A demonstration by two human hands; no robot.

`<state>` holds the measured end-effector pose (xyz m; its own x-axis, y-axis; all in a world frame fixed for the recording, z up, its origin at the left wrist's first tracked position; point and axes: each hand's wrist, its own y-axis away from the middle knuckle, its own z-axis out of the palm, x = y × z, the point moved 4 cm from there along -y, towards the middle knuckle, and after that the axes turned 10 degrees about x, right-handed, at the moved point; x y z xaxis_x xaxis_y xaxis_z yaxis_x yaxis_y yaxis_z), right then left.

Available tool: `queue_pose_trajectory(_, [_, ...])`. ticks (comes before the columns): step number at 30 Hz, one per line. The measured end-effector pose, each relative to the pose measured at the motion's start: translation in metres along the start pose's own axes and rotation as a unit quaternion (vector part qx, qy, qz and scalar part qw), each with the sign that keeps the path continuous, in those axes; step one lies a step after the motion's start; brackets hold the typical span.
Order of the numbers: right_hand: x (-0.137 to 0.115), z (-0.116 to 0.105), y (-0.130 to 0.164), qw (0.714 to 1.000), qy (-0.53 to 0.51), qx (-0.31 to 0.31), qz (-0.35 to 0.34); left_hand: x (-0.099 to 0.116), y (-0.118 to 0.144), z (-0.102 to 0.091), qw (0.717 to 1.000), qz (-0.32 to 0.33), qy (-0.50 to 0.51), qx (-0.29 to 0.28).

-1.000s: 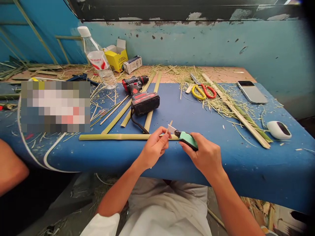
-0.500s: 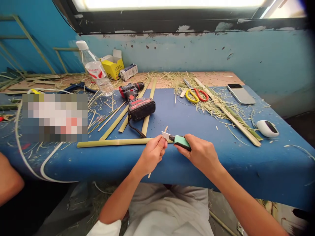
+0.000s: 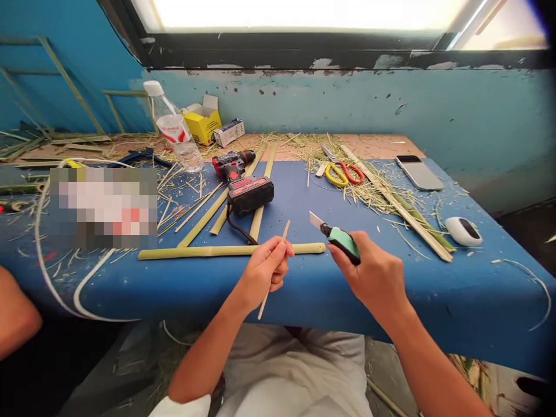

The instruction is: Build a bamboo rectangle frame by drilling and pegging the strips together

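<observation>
At lower centre of the frame, over the near edge of the blue table point(image 3: 434, 289): left hand point(image 3: 264, 272), fingers curled and pinched around a thin bamboo sliver point(image 3: 273, 267), stick tilted, upper tip pointing up and right, lower end jutting below the fist. Just right of it, apart from the stick: right hand point(image 3: 376, 278), fingers wrapped tight around a green-handled utility knife point(image 3: 339, 236), blade extended toward the upper left, clear of the sliver.

Just beyond both hands, flat on the table: long bamboo strip point(image 3: 226, 251), lying left to right, its right end between the two hands.

At centre, behind that strip: red and black cordless drill point(image 3: 241, 174) with battery pack, resting across several slanted bamboo slats point(image 3: 204, 214).

At upper centre right: yellow and red scissors point(image 3: 341, 172) amid bamboo shavings point(image 3: 373, 185); further long strips point(image 3: 399, 202) running diagonally toward the right.

At upper right: phone point(image 3: 419, 172), face up. Below it, near the right edge: white computer mouse point(image 3: 463, 231).

At upper left centre: plastic water bottle point(image 3: 174, 126), leaning; yellow carton point(image 3: 202, 120), open; small white box point(image 3: 229, 132) beside it.

At left: blurred patch, contents not readable. At far lower left: part of another person's arm point(image 3: 15, 315).
</observation>
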<state>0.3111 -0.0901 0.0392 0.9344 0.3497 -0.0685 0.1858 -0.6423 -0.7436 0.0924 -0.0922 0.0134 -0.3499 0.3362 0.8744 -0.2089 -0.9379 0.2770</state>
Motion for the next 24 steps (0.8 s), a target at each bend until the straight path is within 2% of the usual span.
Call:
queue_pose_trajectory(8, [-0.012,0.01,0.004,0.994,-0.085,-0.025,-0.064,-0.009,-0.001,0.004,1.0,0.018,-0.023,0.009])
queue_pose_trajectory(12, [-0.017,0.013,0.006,0.994,-0.08,-0.028,-0.068,-0.009,0.001,0.008,0.998,0.026,-0.056,0.006])
queue_pose_trajectory(17, [-0.014,0.023,0.007,0.994,-0.069,-0.047,-0.067,-0.008,0.007,0.01,0.993,0.047,-0.099,0.044])
queue_pose_trajectory(20, [0.019,0.025,-0.012,0.998,0.011,-0.06,0.008,-0.013,0.013,0.008,0.995,0.035,-0.084,0.03])
queue_pose_trajectory(22, [0.051,0.013,-0.026,0.98,0.129,-0.005,0.151,-0.017,0.015,0.002,0.998,0.016,-0.049,0.027])
queue_pose_trajectory(24, [0.064,0.001,-0.032,0.966,0.17,0.027,0.194,-0.019,0.014,-0.006,0.999,0.004,-0.007,0.054])
